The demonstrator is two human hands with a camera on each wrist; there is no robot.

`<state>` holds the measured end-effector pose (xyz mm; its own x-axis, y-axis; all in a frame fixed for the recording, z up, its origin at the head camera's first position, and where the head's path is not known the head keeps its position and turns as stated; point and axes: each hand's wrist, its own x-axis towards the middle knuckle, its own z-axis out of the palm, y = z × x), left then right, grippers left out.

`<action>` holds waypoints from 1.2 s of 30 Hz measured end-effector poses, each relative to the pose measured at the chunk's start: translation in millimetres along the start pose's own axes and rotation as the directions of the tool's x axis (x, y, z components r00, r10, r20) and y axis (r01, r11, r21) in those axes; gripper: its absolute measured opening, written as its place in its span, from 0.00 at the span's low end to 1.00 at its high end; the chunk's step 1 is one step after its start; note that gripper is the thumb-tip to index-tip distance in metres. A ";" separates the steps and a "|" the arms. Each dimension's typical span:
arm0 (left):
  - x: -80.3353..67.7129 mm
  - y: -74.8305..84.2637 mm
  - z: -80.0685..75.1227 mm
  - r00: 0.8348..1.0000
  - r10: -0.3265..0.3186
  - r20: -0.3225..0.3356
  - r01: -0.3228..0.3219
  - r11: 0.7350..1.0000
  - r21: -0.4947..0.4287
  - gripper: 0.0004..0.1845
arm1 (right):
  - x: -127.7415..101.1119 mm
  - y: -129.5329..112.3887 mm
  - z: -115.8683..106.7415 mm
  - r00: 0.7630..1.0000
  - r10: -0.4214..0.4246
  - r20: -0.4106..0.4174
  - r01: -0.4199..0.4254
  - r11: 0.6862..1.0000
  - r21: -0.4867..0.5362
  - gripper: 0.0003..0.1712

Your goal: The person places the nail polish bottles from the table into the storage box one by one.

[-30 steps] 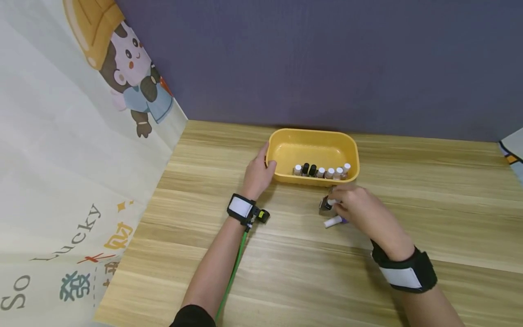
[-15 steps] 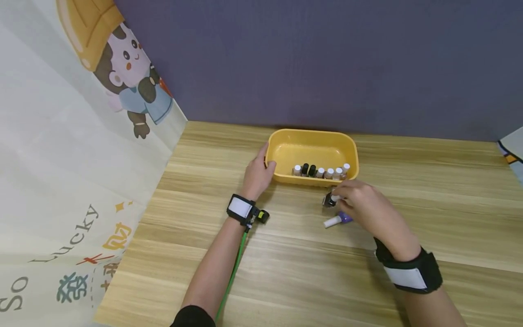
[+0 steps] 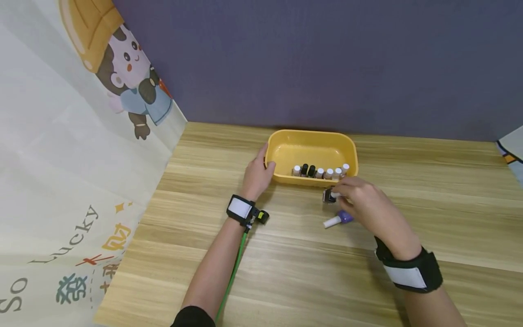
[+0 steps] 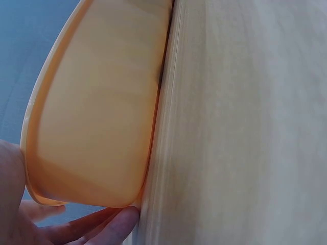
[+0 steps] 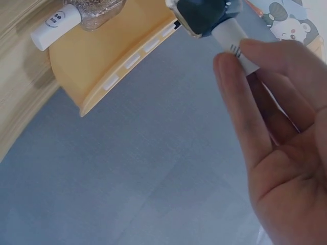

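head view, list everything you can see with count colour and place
tray: one, yellow, far middle of the table
bottles in tray: seven in a row along the near wall, five white caps, two black
dark bottle: one, white cap, held just outside the tray's near wall
purple bottle: one, white cap, lying on the table
table: one, light wood
wall: one, grey-purple, behind
cloth: one, cream, cartoon print, left
left hand: grips the tray's left rim
right hand: fingers pinch the dark bottle's cap
wrist bands: two, black and white

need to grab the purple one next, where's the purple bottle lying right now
In the head view the purple bottle lies on its side on the wooden table, just in front of the yellow tray, directly beneath the right hand.
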<state>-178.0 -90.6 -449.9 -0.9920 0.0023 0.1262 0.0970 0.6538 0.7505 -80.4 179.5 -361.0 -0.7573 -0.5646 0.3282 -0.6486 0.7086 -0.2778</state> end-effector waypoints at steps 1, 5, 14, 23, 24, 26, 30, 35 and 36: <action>0.4 0.4 0.3 1.000 0.002 0.001 -0.002 1.000 0.000 0.33 | -0.1 0.4 -0.3 1.000 -0.004 -0.013 0.004 1.000 -0.003 0.12; 1.5 2.4 0.7 1.000 0.005 0.001 -0.005 1.000 0.002 0.33 | -0.7 2.0 -0.9 0.998 -0.023 -0.058 0.023 1.000 -0.011 0.13; 1.2 4.1 2.7 1.000 0.001 0.008 -0.001 1.000 -0.012 0.34 | -2.9 6.8 -1.4 0.989 -0.054 -0.138 0.053 0.999 -0.011 0.17; -5.4 -4.8 6.8 1.000 -0.025 -0.009 0.025 0.999 -0.035 0.34 | -1.4 7.2 0.1 0.990 -0.069 -0.125 0.068 0.998 -0.015 0.19; -5.5 -5.3 7.0 1.000 -0.026 -0.013 0.025 0.999 -0.036 0.33 | -1.4 7.2 -0.3 0.989 -0.066 -0.130 0.065 0.998 -0.013 0.19; -5.5 -5.6 7.1 0.999 -0.031 -0.015 0.031 0.999 -0.034 0.33 | -1.3 7.8 -0.9 0.987 -0.063 -0.146 0.062 0.998 -0.012 0.19; -4.8 -4.5 6.7 0.999 -0.039 -0.008 0.039 0.999 -0.034 0.33 | -1.7 8.7 -2.2 0.984 -0.062 -0.167 0.061 0.998 -0.012 0.19; -2.8 -1.5 6.1 0.999 -0.033 0.001 0.033 0.999 -0.031 0.33 | -2.1 10.9 -2.5 0.977 -0.053 -0.205 0.050 0.999 -0.019 0.17; -2.1 -0.6 6.0 1.000 -0.030 0.001 0.030 0.999 -0.030 0.33 | -2.2 11.3 -2.7 0.975 -0.050 -0.214 0.047 0.999 -0.019 0.17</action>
<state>-176.4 -86.4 -454.5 -0.9946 -0.0162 0.1030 0.0698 0.6306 0.7730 -85.8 189.9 -362.4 -0.6900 -0.4954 0.5277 -0.6820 0.6892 -0.2447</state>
